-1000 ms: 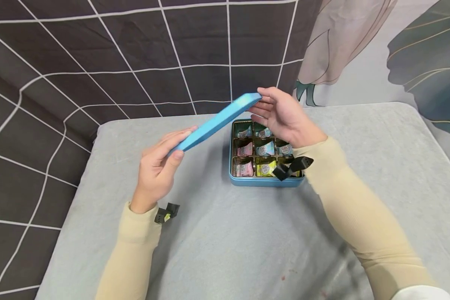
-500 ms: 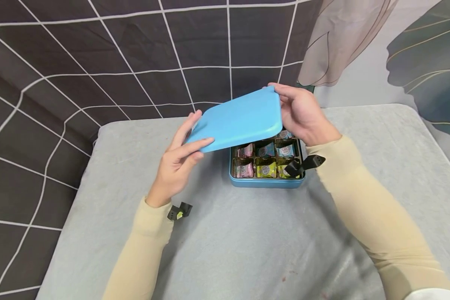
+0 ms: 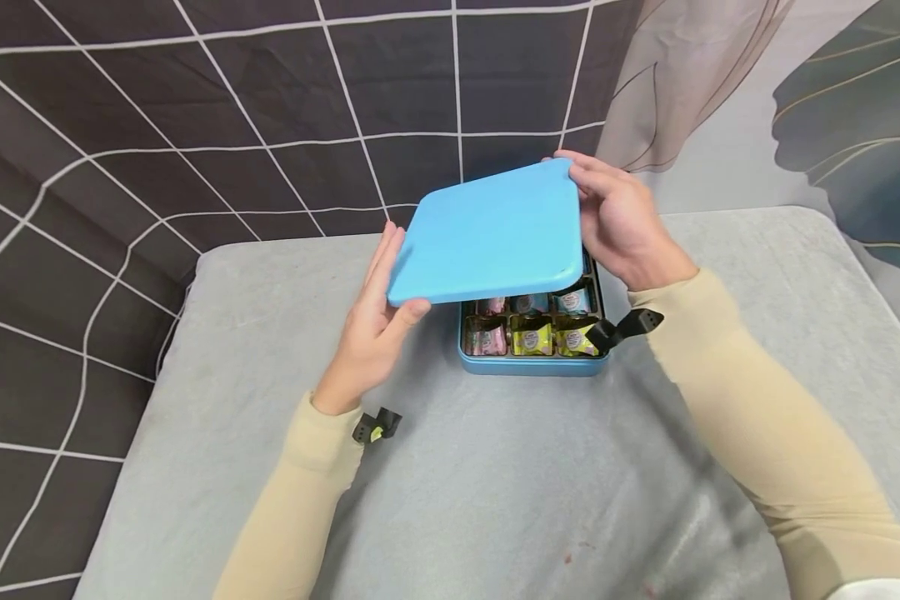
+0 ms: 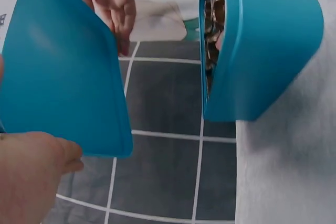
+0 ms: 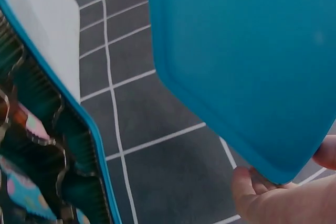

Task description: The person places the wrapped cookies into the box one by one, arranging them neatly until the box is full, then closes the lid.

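Observation:
A blue tin lid (image 3: 491, 229), smooth side up, is held tilted above a matching blue tin (image 3: 528, 367). My left hand (image 3: 363, 350) holds its left edge, fingers stretched along the side and thumb at the near corner. At the far right corner my right hand (image 3: 622, 221) grips the lid; in the right wrist view the fingers of that hand (image 5: 283, 200) wrap around the corner. Wrapped candies (image 3: 532, 337) in pink, blue and yellow sit in the tin's divided tray. The lid hides the tin's back part. In the left wrist view the lid (image 4: 63, 72) is apart from the tin (image 4: 273, 51).
A grey cloth (image 3: 450, 492) covers the table under the tin. Behind it and to the left hangs a dark curtain (image 3: 270, 92) with white grid lines; a patterned pale cloth (image 3: 720, 108) hangs at the back right.
The lid was seen nearly edge-on and now shows its broad top. It has shifted right, over the tin's back part. Both hands moved right with it, while the tin stayed put.

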Action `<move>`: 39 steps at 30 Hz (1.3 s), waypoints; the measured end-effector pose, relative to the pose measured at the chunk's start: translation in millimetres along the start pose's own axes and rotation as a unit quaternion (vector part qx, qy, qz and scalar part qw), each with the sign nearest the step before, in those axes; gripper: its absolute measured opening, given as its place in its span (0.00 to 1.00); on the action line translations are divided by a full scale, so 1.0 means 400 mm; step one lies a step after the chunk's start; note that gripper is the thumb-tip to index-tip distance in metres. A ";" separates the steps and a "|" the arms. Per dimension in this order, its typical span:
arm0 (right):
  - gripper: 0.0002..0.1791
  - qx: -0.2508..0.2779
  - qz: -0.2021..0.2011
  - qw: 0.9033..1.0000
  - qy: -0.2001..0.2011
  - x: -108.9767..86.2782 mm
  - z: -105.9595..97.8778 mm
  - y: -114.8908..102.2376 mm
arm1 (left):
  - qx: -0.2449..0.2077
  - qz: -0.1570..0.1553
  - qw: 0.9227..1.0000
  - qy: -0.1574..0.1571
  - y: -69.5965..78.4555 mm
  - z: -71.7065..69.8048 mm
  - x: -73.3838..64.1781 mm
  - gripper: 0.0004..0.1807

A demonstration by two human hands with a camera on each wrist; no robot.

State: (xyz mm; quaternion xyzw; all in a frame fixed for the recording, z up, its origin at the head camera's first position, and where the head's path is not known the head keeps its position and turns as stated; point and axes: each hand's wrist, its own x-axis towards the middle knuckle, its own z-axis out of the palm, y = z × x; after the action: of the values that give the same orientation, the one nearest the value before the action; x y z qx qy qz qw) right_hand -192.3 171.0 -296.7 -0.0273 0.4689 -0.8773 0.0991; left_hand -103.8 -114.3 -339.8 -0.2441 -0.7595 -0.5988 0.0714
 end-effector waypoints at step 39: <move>0.31 -0.393 0.015 0.919 0.040 -0.025 -0.096 0.007 | 0.121 -0.083 0.988 -0.052 0.023 0.158 -0.003 0.44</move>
State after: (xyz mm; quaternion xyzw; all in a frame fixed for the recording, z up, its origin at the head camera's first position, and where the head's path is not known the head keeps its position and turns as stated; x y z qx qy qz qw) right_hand -187.6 202.9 -320.2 -0.0219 0.7795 -0.6215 0.0746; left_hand -87.0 -53.5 -349.5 -0.2010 -0.8464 -0.4930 0.0108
